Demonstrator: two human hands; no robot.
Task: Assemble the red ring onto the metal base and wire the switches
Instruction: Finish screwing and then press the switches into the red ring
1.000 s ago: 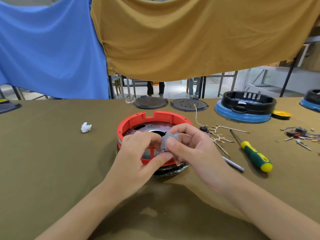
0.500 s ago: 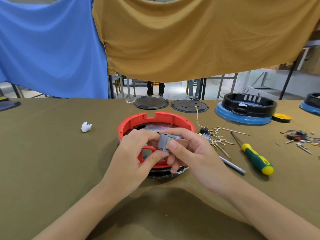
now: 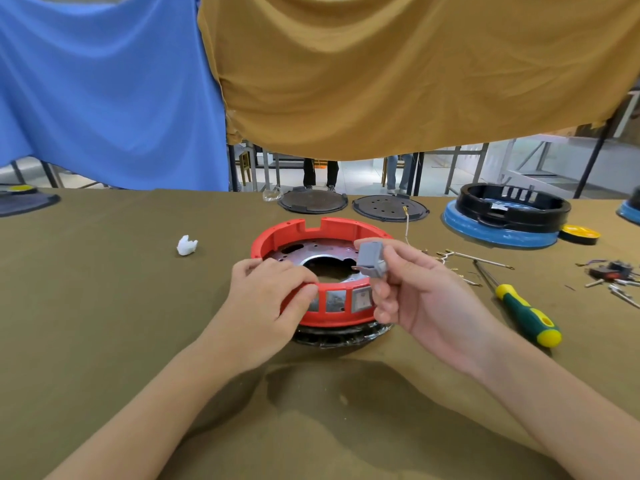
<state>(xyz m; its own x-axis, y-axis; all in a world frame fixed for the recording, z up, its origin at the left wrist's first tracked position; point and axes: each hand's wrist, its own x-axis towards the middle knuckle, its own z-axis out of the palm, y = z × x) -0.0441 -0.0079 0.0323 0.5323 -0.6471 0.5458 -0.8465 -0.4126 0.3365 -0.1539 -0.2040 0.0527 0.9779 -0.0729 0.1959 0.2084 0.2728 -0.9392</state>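
The red ring (image 3: pixel 322 271) is seated on the metal base (image 3: pixel 332 252) at the middle of the olive-covered table (image 3: pixel 104 306), and everything else is placed from it. At the ring's near-left rim the left hand (image 3: pixel 266 299) is laid, its fingers curled over the top edge and its thumb pressed against the outer wall beside the window openings. Just above the ring's near-right rim a grey switch (image 3: pixel 371 261) is pinched between thumb and curled fingers of the right hand (image 3: pixel 422 296). To the right of the ring a green and yellow screwdriver (image 3: pixel 523 311) is seen, with loose wires (image 3: pixel 464 259) between them. Left of the ring a small white scrap (image 3: pixel 186 245) lies. Behind the ring two dark discs (image 3: pixel 389 206) are set, and further right a black housing on a blue base (image 3: pixel 505 216).
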